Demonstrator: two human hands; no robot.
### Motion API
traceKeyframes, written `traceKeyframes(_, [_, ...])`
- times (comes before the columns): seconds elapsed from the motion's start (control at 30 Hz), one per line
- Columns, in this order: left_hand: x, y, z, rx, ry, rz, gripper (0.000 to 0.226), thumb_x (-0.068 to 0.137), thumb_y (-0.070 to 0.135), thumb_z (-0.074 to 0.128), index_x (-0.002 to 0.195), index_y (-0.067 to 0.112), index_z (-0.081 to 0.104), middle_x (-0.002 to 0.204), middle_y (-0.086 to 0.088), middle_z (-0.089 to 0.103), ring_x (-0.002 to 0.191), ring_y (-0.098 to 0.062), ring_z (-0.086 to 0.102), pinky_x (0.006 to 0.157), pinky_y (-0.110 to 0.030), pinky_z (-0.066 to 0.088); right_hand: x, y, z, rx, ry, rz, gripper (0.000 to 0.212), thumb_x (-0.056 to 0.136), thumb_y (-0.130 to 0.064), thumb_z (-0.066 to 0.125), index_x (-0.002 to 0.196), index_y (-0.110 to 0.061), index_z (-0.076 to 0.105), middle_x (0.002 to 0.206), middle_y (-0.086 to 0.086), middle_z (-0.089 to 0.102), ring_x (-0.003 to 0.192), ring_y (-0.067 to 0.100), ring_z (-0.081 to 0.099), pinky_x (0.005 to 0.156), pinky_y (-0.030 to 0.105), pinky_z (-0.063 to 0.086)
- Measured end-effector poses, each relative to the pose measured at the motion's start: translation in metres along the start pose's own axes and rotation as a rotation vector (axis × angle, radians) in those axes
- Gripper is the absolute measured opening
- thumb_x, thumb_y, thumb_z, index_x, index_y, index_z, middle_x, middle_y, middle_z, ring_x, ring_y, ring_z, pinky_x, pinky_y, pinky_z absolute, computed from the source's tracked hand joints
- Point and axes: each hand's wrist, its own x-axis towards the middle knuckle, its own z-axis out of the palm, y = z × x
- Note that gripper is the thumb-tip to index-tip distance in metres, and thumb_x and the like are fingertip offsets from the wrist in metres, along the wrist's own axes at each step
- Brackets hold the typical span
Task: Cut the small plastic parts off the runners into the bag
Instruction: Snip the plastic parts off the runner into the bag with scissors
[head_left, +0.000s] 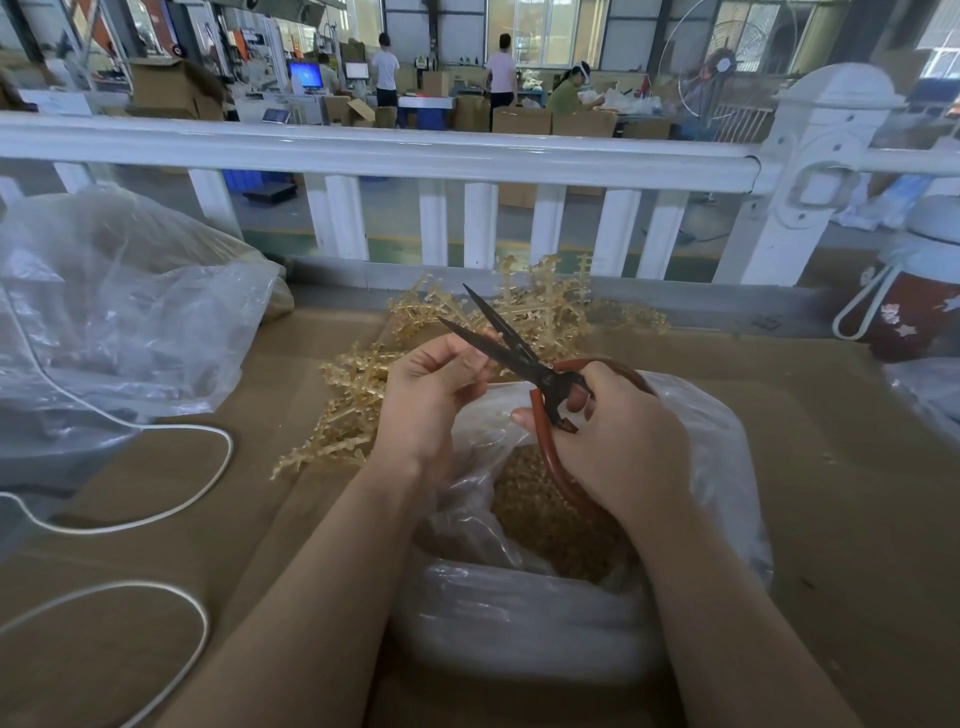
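1. Head view looks down on a cardboard-covered table (831, 467), both bare forearms reaching in from below.
2. Right hand (618, 441) grasps the scissors (524, 358), fingers curled round the red handle loops, thumb through the near one.
3. Blades are spread apart, dark tips pointing up and away to the left.
4. Left hand (431, 395) is up beside the blades, fingertips pinched together right at the lower blade. Something small seems to sit in that pinch, but what it is I cannot tell; it is hidden by the fingers.
5. Bag (519, 613), clear plastic, sits open directly under both hands, its mouth rolled down.
6. Parts (540, 525), tan and small, fill the bag's inside in a heap, partly hidden by the right wrist.
7. Runners (348, 410), pale yellow and branching, lie piled on the table behind and to the left of the bag; more of them stand up beyond the scissor tips near the fence.
8. White fence (467, 156) runs across the far edge of the table.
9. Big clear sack (114, 322) slumps at far left, well apart from the bag.
10. White cable (156, 519) loops across the table at lower left.
11. Red bottle (914, 301) with a white strap stands at far right.
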Motion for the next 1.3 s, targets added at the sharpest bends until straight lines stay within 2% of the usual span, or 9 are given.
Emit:
traceKeyframes(0.2, [-0.0012,0.0033,0.0002,0.031,0.0,0.005,0.019,0.095,-0.004,0.053,0.08,0.003,0.062,0.067,-0.005,0.054,0.066,-0.012,0.046,0.068,-0.021,0.044,-0.0015,-0.0015,-0.0009,0.044,0.037,-0.018,0.061,0.065,-0.094,0.031,0.086,-0.038,0.046,0.08,-0.025,0.05,0.068,-0.001,0.046,0.056,0.012,0.028])
traceKeyframes(0.3, [-0.0023,0.004,0.0024,0.087,0.023,0.04,0.02,0.096,-0.004,0.054,0.083,0.005,0.067,0.079,-0.014,0.058,0.075,-0.021,0.048,0.071,-0.024,0.044,-0.0005,-0.0009,0.0011,0.064,0.031,-0.006,0.065,0.063,-0.096,0.034,0.089,-0.038,0.05,0.083,-0.026,0.05,0.071,-0.001,0.048,0.057,0.012,0.027])
traceKeyframes(0.43, [-0.0029,0.0033,0.0015,0.15,0.021,0.053,0.033,0.096,-0.001,0.058,0.077,0.021,0.074,0.087,-0.009,0.067,0.083,-0.017,0.058,0.075,-0.026,0.048,-0.0007,0.0018,0.0029,0.059,0.028,-0.012,0.067,0.066,-0.094,0.041,0.092,-0.034,0.057,0.084,-0.026,0.053,0.072,-0.001,0.051,0.056,0.012,0.03])
traceKeyframes(0.6, [-0.0035,0.0046,0.0011,0.169,-0.013,0.056,0.035,0.095,-0.001,0.059,0.072,0.022,0.073,0.084,-0.003,0.068,0.08,-0.011,0.058,0.077,-0.027,0.047,-0.0015,0.0,0.0011,0.033,0.051,-0.004,0.058,0.068,-0.09,0.048,0.086,-0.035,0.054,0.074,-0.028,0.047,0.059,-0.008,0.041,0.053,0.009,0.024])
traceKeyframes(0.8, [-0.0046,0.0067,0.0029,0.124,-0.041,0.026,0.04,0.094,0.003,0.06,0.063,0.026,0.072,0.076,0.003,0.065,0.073,-0.007,0.055,0.075,-0.023,0.046,-0.0025,-0.0021,-0.0024,-0.003,0.074,0.003,0.047,0.074,-0.081,0.062,0.078,-0.038,0.045,0.064,-0.03,0.035,0.058,-0.012,0.034,0.05,0.012,0.023])
traceKeyframes(0.97, [-0.0057,0.006,0.0033,0.062,-0.035,-0.004,0.031,0.095,0.004,0.06,0.067,0.017,0.065,0.07,-0.001,0.057,0.071,-0.014,0.047,0.071,-0.022,0.045,-0.0034,-0.0032,-0.003,0.052,0.076,-0.004,0.054,0.069,-0.088,0.046,0.077,-0.035,0.046,0.068,-0.026,0.041,0.057,-0.007,0.036,0.055,0.017,0.033])
traceKeyframes(1.13, [-0.0065,0.0075,0.0041,0.039,-0.026,-0.005,0.034,0.094,0.006,0.061,0.065,0.022,0.07,0.071,0.002,0.06,0.071,-0.012,0.047,0.07,-0.02,0.046,-0.0045,-0.0037,-0.0042,0.083,0.086,-0.016,0.049,0.07,-0.086,0.05,0.074,-0.038,0.04,0.063,-0.029,0.033,0.056,-0.009,0.032,0.053,0.014,0.029])
traceKeyframes(1.23, [-0.0073,0.0074,0.0051,0.107,-0.019,0.04,0.028,0.094,0.002,0.06,0.07,0.015,0.065,0.079,-0.009,0.059,0.075,-0.016,0.048,0.075,-0.026,0.044,-0.0039,-0.0018,-0.0035,0.062,0.086,-0.02,0.054,0.067,-0.092,0.042,0.078,-0.038,0.044,0.069,-0.026,0.043,0.06,-0.004,0.039,0.053,0.013,0.03])
traceKeyframes(1.3, [-0.0086,0.0071,0.0056,0.161,-0.026,0.071,0.03,0.095,0.0,0.059,0.071,0.017,0.067,0.078,-0.005,0.061,0.074,-0.013,0.051,0.076,-0.027,0.045,-0.003,-0.0009,-0.0033,0.045,0.079,-0.018,0.056,0.066,-0.093,0.042,0.081,-0.039,0.045,0.073,-0.026,0.047,0.064,-0.002,0.042,0.053,0.012,0.028])
